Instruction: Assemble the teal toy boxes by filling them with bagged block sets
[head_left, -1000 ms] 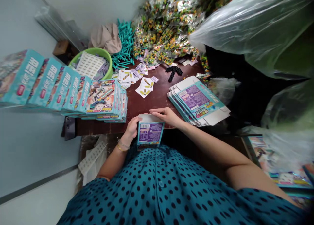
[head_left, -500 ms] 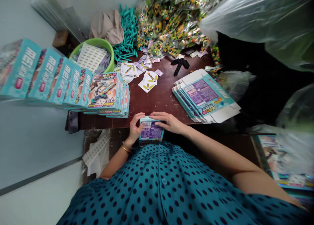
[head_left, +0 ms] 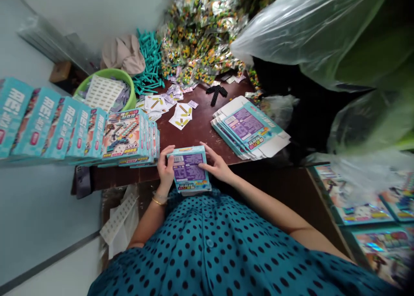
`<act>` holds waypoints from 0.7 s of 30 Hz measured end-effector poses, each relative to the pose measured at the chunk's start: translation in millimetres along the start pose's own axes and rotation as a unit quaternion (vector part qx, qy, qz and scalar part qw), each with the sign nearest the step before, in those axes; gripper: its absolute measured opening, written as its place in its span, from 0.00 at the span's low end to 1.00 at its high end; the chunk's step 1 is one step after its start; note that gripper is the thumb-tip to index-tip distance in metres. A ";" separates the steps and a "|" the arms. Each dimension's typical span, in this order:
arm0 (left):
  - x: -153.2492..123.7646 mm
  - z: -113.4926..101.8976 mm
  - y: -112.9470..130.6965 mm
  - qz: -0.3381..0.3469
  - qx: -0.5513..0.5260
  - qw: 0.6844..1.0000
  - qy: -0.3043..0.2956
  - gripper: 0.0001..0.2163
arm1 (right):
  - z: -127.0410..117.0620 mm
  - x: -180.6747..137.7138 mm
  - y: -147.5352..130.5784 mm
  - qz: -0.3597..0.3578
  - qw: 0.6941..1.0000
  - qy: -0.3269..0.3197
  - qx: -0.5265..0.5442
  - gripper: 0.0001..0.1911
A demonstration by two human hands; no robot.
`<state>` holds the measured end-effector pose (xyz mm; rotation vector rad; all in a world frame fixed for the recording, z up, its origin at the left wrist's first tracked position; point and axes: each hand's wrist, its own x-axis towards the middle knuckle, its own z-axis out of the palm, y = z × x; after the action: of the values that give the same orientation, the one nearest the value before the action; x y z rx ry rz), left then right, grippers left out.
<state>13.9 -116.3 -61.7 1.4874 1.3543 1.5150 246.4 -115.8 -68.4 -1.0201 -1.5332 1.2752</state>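
Observation:
A teal and purple cardboard box [head_left: 190, 169] is held between my two hands at the table's front edge, close to my body. Its printed back panel faces up toward me. My left hand [head_left: 166, 166] grips the box's left side, the thumb on the near face. On the opposite side my right hand [head_left: 217, 163] holds the edge, its thumb resting on the purple panel. The box's lower end is close to my dotted shirt. Some of the fingers behind the box are hidden.
Filled boxes [head_left: 121, 134] stand in a row at left. Flattened cartons [head_left: 249, 126] lie stacked at right. Farther back are a green basket [head_left: 131, 100], teal sticks [head_left: 148, 63], bagged bricks [head_left: 200, 37], instruction cards [head_left: 181, 115] and black brick pieces [head_left: 216, 92]. Clear plastic [head_left: 300, 29] hangs at right.
The box has tipped so that more of its printed panel shows. My right hand has moved from the top edge to the right side. The camera view has shifted to the right.

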 end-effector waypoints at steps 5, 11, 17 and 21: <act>12.0 3.9 20.4 0.061 -0.032 0.995 0.070 0.21 | 6.0 -1.5 -56.7 -0.136 0.951 0.087 -0.263 0.32; -2.4 9.5 -0.3 0.113 0.220 0.969 -0.024 0.17 | 2.8 70.0 -5.4 -0.128 0.931 -0.094 -0.328 0.16; -24.0 80.8 -8.6 0.127 0.389 0.862 -0.299 0.38 | -67.0 222.8 29.6 0.046 0.895 0.007 -0.444 0.18; -26.3 100.8 -19.1 0.117 0.429 0.839 -0.314 0.28 | -52.0 263.3 42.6 0.056 0.893 -0.002 -0.447 0.18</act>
<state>110.9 -110.9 -103.9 2.4774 1.5092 0.3523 223.8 154.9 -74.8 -1.6819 -2.1440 0.5883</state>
